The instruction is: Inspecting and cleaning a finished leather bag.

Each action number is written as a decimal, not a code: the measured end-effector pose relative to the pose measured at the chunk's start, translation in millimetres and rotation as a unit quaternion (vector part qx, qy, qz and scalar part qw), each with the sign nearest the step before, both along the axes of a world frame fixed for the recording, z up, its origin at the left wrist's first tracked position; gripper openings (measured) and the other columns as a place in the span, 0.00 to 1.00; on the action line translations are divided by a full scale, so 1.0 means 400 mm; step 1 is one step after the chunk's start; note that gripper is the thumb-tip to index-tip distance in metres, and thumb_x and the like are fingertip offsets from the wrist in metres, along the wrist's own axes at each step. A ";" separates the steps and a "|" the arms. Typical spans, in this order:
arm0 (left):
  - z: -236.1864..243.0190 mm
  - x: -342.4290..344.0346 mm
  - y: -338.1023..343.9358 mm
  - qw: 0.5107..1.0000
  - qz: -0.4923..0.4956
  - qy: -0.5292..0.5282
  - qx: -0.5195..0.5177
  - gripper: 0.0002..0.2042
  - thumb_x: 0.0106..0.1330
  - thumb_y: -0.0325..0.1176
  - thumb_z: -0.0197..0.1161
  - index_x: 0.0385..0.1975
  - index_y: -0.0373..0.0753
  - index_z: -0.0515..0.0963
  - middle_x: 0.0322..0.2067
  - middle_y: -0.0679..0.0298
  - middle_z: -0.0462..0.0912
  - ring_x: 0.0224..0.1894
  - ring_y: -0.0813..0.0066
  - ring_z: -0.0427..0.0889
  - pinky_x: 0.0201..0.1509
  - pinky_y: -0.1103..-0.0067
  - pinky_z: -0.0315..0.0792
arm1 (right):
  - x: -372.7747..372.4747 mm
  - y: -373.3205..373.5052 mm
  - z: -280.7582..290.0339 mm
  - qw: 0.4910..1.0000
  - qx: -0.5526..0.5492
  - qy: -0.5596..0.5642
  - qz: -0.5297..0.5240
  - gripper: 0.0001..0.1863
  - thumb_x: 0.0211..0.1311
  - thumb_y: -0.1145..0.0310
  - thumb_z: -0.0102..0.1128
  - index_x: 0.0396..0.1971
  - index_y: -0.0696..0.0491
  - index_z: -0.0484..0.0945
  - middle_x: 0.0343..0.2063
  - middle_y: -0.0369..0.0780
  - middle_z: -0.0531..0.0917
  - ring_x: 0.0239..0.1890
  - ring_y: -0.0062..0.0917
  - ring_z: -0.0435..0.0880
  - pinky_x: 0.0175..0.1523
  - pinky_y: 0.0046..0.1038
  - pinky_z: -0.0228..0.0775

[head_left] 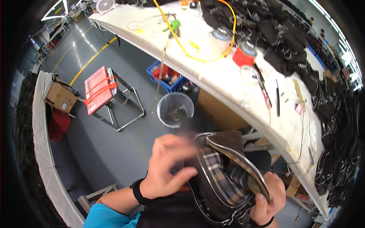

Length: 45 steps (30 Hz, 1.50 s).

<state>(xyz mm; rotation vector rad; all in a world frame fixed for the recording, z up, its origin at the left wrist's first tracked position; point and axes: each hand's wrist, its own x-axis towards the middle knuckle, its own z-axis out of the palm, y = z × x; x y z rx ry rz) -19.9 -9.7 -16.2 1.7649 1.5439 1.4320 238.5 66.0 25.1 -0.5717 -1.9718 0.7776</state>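
Note:
A dark zippered bag point(236, 190) with a plaid lining and silver zippers lies open above my lap. My right hand point(270, 199) grips its right zippered edge, thumb in front. At the bag's left, my left hand point(169, 167) has its thumb and fingers apart, holding nothing; its fingertips are blurred by motion near the bag's upper left edge, and I cannot tell whether they touch it.
A white worktable point(190, 34) carries piled black items point(258, 26), a red spool point(243, 57), pens and a yellow hose point(205, 59). Below stand a blue crate point(154, 76) and clear bucket point(164, 108). A red-topped stool point(95, 85) and another bench point(40, 152) are left.

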 end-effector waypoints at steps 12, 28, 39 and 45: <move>-0.027 0.061 0.041 0.864 -0.001 -0.492 -0.104 0.27 0.62 0.15 0.53 0.62 0.36 0.58 0.55 0.60 0.70 0.57 0.72 0.71 0.62 0.74 0.65 | -0.056 -0.078 0.034 0.955 0.093 -0.180 0.215 0.23 0.41 0.62 0.74 0.40 0.54 0.81 0.26 0.36 0.76 0.26 0.28 0.74 0.33 0.29 0.65; -0.126 0.068 -0.107 0.996 -0.084 0.019 -0.022 0.25 0.51 0.23 0.67 0.52 0.37 0.72 0.49 0.52 0.70 0.50 0.56 0.73 0.51 0.72 0.71 | -0.120 -0.009 0.016 0.953 -0.136 -0.271 0.026 0.14 0.52 0.66 0.67 0.33 0.57 0.73 0.23 0.40 0.77 0.26 0.34 0.76 0.35 0.32 0.65; 0.113 0.082 -0.016 0.908 -0.260 -0.200 -0.262 0.17 0.56 0.26 0.59 0.46 0.33 0.74 0.45 0.55 0.77 0.48 0.60 0.77 0.53 0.70 0.71 | -0.172 -0.084 0.061 0.976 0.191 -0.058 0.089 0.11 0.46 0.73 0.59 0.33 0.57 0.78 0.21 0.34 0.71 0.21 0.21 0.70 0.29 0.24 0.60; 0.069 0.166 0.108 0.938 -0.303 0.006 -0.169 0.19 0.65 0.32 0.56 0.55 0.33 0.69 0.53 0.55 0.73 0.56 0.65 0.71 0.63 0.74 0.62 | -0.194 -0.136 -0.033 0.952 0.256 -0.163 0.051 0.07 0.49 0.72 0.56 0.29 0.57 0.76 0.23 0.34 0.71 0.23 0.19 0.67 0.29 0.22 0.57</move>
